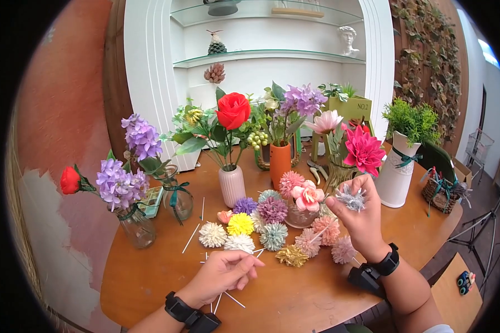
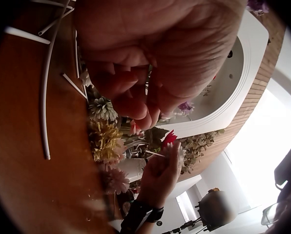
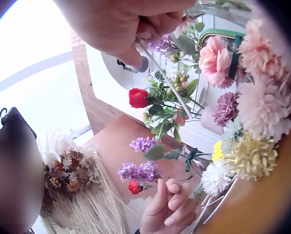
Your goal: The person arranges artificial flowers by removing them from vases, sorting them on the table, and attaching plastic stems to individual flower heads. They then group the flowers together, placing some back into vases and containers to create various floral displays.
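My right hand (image 1: 364, 222) is raised over the right part of the table and pinches a silver tinsel-like flower (image 1: 351, 198) between thumb and fingers. A thin white stick (image 3: 166, 82) sticks out from that hand, slanting down. My left hand (image 1: 219, 275) hovers near the front of the table, fingers loosely bent, with nothing in it. Close beyond it lie a white flower head (image 1: 239, 243) and a yellow one (image 1: 240, 224). A gold flower head (image 1: 291, 256) sits between the hands, and a pale pink one (image 1: 343, 250) is below my right hand.
White sticks (image 1: 234, 299) lie scattered by my left hand. Vases stand around the flower heads: glass ones at left, a pink ribbed vase (image 1: 232, 186), an orange vase (image 1: 280, 165) and a tall white vase (image 1: 397, 175). A glass bowl (image 1: 301, 220) holds a pink flower. Pliers (image 1: 316, 172) lie behind.
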{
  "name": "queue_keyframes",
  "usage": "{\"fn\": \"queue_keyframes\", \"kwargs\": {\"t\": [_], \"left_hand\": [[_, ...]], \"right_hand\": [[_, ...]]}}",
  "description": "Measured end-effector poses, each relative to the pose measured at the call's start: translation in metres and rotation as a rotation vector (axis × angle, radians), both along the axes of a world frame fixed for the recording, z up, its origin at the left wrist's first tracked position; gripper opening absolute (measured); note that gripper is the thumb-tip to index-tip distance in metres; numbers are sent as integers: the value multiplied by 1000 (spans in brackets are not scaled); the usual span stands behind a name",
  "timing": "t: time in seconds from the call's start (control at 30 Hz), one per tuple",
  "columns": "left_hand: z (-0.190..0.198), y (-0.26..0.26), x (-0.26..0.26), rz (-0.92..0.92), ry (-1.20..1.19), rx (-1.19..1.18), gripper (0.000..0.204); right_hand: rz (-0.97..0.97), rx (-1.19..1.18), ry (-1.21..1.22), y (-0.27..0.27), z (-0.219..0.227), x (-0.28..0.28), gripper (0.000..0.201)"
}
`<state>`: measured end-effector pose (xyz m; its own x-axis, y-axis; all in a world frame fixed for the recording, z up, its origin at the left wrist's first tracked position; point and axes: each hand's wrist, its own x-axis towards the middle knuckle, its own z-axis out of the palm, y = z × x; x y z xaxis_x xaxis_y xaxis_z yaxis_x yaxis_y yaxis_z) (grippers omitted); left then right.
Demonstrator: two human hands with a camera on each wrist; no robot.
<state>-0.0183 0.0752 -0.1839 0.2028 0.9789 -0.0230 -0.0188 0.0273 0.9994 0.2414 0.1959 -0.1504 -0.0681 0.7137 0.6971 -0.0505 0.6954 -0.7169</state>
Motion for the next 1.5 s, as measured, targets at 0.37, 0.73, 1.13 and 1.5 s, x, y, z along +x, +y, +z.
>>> {"fn": "queue_keyframes", "kwargs": {"t": [0.37, 0.73, 1.13, 1.5], "left_hand": [[1, -1, 0, -10, 13, -15, 28], [1, -1, -1, -19, 6, -3, 28], [1, -1, 0, -12, -3, -9, 27], [2, -1, 0, -10, 8, -3, 27]], "right_hand": [[336, -236, 98, 0, 1, -1, 28], [464, -313, 61, -3, 4, -1, 43], [258, -200, 45, -2, 2, -2, 27], [354, -251, 107, 2, -1, -1, 21]]}}
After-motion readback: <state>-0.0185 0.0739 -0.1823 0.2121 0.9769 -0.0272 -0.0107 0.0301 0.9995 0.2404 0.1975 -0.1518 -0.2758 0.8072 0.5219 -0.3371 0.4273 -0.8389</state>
